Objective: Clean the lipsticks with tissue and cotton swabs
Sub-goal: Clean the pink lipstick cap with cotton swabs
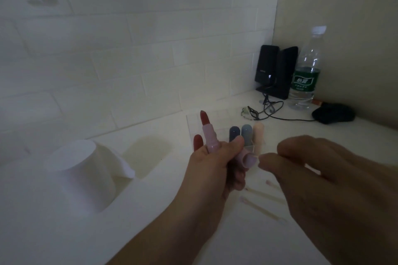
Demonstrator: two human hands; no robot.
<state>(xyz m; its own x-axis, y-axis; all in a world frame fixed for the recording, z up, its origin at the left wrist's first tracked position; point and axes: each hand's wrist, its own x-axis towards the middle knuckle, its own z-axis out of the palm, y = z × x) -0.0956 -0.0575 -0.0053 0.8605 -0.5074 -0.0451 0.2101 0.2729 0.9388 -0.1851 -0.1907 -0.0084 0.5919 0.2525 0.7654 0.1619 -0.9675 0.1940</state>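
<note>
the left hand (213,161) is at the middle of the view and grips a pink lipstick (207,133), fingers and thumb curled around its tube. the red tip of the lipstick points up toward 12 o'clock. the same hand also holds a pink cap (312,160), whose open end faces 3 o'clock. a red painted nail shows beside the tube.

the right hand (318,174) is at 3 o'clock from the left hand, very near it and blurred. its thumb and first finger are pinched together close to the open end of the cap. something thin and pale seems to be between them, but the view does not show clearly what it is, so the state of this hand cannot be told.

below the hands, toward 5 o'clock, three used cotton swabs (263,193) lie on the white table (247,243), their tips stained pink. behind the left hand, toward 1 o'clock, a clear box (193,122) stands on the table and holds three more lipsticks (246,133), upright, side by side: dark blue, grey blue and pale peach.

at 9 o'clock a roll of tissue (79,174) lies on the table with a loose end hanging. far at 2 o'clock, in the corner, stand two black speakers (273,71), a water bottle (307,71) with a green label just beside them, a black mouse (333,113) and a black cable (269,112).
</note>
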